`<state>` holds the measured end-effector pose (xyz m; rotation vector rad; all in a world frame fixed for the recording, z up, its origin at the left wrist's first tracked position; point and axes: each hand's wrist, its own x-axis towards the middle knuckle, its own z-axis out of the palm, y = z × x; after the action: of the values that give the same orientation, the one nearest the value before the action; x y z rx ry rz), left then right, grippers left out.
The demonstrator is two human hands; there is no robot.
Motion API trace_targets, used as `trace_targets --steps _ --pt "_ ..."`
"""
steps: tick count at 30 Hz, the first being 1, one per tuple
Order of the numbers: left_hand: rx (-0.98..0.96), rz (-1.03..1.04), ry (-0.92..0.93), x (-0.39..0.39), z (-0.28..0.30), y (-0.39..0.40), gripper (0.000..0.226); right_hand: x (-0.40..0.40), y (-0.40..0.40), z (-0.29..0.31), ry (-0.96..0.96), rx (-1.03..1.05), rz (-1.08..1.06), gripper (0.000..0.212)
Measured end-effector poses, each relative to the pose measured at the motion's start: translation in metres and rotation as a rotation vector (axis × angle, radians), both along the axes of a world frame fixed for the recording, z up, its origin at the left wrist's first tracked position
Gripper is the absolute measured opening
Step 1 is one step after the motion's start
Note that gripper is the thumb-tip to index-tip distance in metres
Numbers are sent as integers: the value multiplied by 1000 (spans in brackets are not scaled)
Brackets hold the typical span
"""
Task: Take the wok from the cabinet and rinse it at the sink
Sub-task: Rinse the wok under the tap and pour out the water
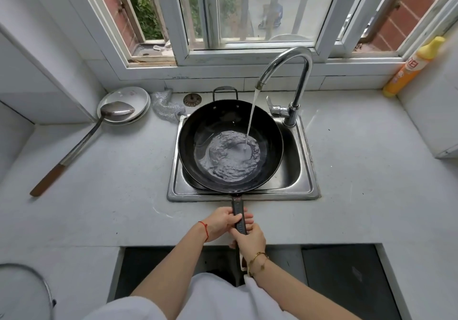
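The wok (230,146) sits over the sink (303,171), covering most of the basin, its long handle (239,217) running out toward 6 o'clock over the counter (371,171) edge. Both hands are closed around that handle: the left hand (223,221) wraps it nearer the wok, the right hand (250,241) clasps it just behind, the two touching. A red string circles the left wrist, a gold bracelet the right.

The tap (292,81) stands at 1 o'clock of the wok, and a thin stream (251,116) falls from its spout into the pan, striking right of centre; rippled water pools in the bottom. The wok's small loop handle points to 12 o'clock.

At 10 o'clock a ladle (81,141) rests with its bowl on stacked plates (126,104), its wooden-tipped handle trailing toward 8 o'clock. A steel scourer (166,105) lies between plates and sink, a drain strainer (192,99) just beside it. At 2 o'clock, in the far corner, leans an orange and yellow bottle (411,67); its label carries red characters too distorted to read for certain.
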<state>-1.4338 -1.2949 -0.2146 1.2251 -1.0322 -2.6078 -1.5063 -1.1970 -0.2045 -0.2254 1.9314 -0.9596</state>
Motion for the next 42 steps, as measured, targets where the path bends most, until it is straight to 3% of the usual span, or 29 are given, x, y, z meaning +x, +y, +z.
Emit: trace_targets --steps 4,7,11,13,16,19,23,25,32,42 --pt "-1 24 -10 -1 -5 3 33 -9 3 -5 102 48 146 27" --pt "-18 23 -29 -2 -11 3 33 -25 -2 2 138 83 373 27" --pt "-86 -50 -85 -2 -14 2 38 -68 -20 25 64 198 591 32" --pt "-87 -66 -86 -1 -15 1 36 -97 -41 36 61 176 587 31" --pt "-81 -78 -80 0 -16 -1 38 -130 -80 54 -174 -81 250 28" --pt "-72 -78 -86 1 -14 -2 37 -156 -121 67 -263 -300 55 31" --pt "-66 -62 -101 1 -15 0 35 -188 -179 69 -766 -581 -263 45" --pt "-63 -52 -104 1 -18 1 36 -198 -201 69 -891 -646 -420 49" --pt "-33 -38 -101 0 -20 0 33 -214 -240 65 -1114 -701 -611 66" --pt "-33 -45 -94 -1 -27 -2 35 -230 -249 57 -1394 -836 -792 74"
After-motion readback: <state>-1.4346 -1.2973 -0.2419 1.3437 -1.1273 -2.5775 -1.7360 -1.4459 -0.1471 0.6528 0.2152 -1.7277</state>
